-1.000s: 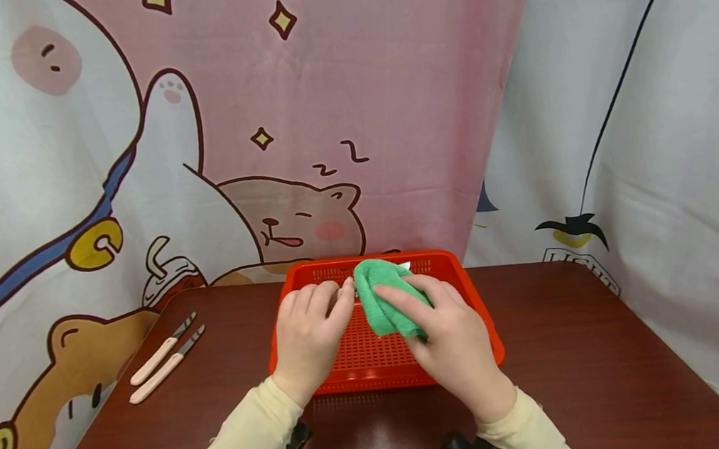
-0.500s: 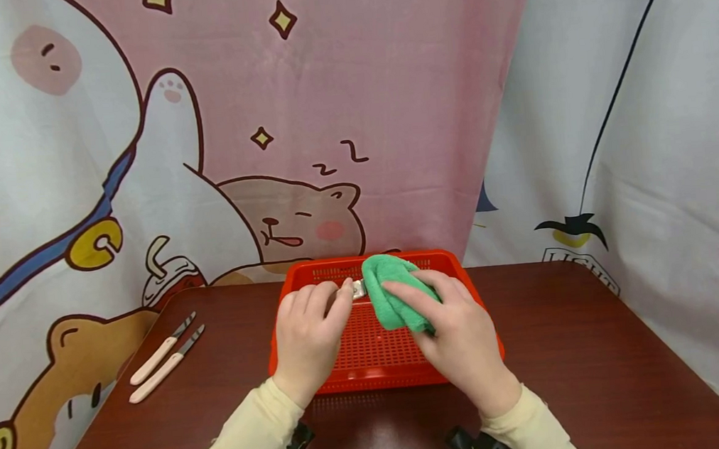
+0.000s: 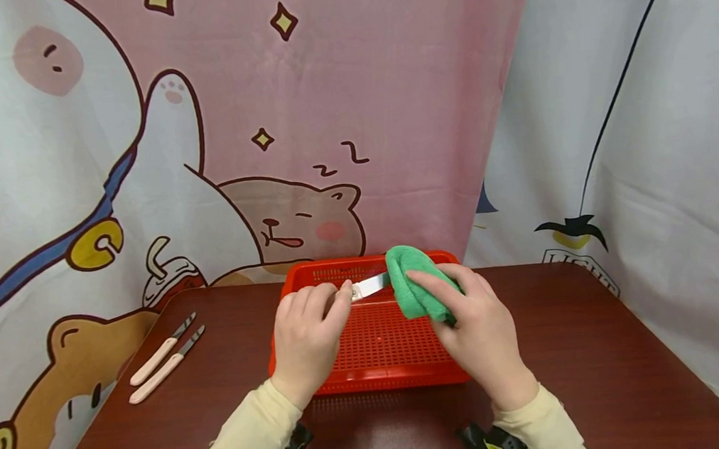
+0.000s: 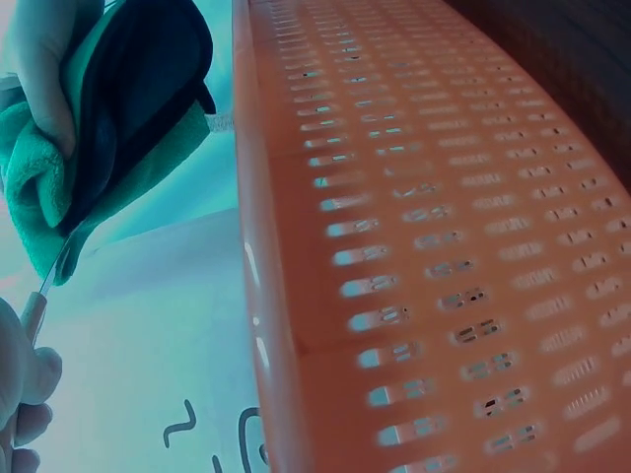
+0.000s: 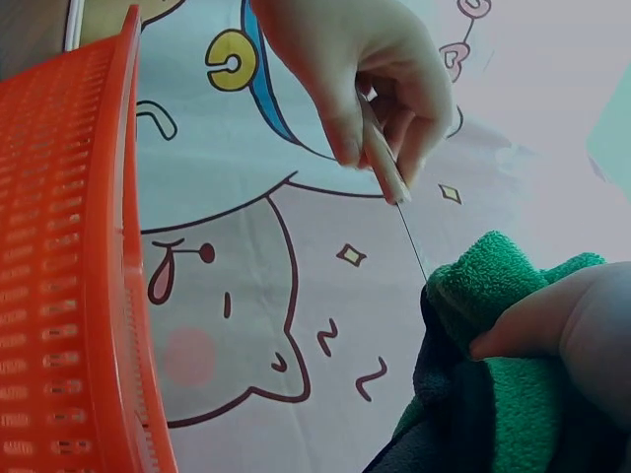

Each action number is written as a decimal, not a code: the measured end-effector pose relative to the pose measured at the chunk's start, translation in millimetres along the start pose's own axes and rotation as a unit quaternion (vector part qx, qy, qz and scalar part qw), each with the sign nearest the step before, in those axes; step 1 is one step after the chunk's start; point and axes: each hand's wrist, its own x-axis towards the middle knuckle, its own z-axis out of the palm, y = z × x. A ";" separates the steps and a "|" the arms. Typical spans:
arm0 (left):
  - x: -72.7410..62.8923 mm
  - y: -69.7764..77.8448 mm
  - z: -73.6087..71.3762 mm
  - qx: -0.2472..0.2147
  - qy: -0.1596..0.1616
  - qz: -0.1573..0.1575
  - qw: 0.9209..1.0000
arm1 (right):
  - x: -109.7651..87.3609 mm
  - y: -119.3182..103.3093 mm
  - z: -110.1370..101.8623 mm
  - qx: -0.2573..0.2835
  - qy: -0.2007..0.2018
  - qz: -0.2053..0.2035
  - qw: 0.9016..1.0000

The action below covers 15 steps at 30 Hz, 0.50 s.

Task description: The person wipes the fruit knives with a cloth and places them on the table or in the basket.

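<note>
My left hand grips the pale handle of a small knife, its blade pointing right. In the right wrist view the handle shows between the curled fingers and thumb. My right hand holds a folded green cloth around the end of the blade, so the tip is hidden in the cloth. A dark underside of the cloth shows in the right wrist view, with my thumb pressed on the green side. Both hands are over a red perforated plastic basket.
Two more knives with pale handles, one beside the other, lie on the left of the brown table. A cartoon-printed curtain hangs right behind the table.
My right hand has drawn the cloth to the right along the knife, uncovering more of the blade. My left hand has stayed nearly in place.
</note>
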 end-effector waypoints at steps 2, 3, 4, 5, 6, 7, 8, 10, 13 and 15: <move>-0.2 -0.5 0.3 0.001 0.001 0.002 1.000 | -1.0 2.3 -1.2 -0.004 -0.001 0.005 1.000; -0.2 -0.8 0.4 0.001 0.001 0.004 1.000 | -1.4 3.5 -1.9 -0.006 -0.001 0.008 1.000; -0.2 -1.1 0.5 0.002 0.002 0.005 1.000 | -1.7 4.5 -2.6 -0.008 0.000 0.010 1.000; -0.3 -1.3 0.5 0.002 0.002 0.005 1.000 | -2.0 5.5 -3.3 -0.009 0.001 0.012 1.000; -0.5 -1.6 0.6 0.001 0.002 0.006 1.000 | -2.1 6.5 -4.2 -0.011 0.002 0.015 1.000; -0.6 -1.9 0.6 0.001 0.001 0.006 1.000 | -2.1 7.5 -5.1 -0.012 0.005 0.017 1.000; -0.7 -2.2 0.7 0.001 0.002 0.005 1.000 | -1.9 8.5 -6.2 -0.013 0.008 0.020 1.000; -1.0 -3.0 0.9 0.001 0.002 0.004 1.000 | -1.4 10.0 -8.5 -0.014 0.015 0.026 0.999; -1.2 -4.2 1.0 0.001 0.000 0.002 1.000 | 0.0 10.9 -12.4 -0.010 0.029 0.032 0.999; -1.2 -4.7 0.7 0.002 -0.004 0.000 1.000 | 1.4 10.1 -14.7 -0.004 0.037 0.032 0.999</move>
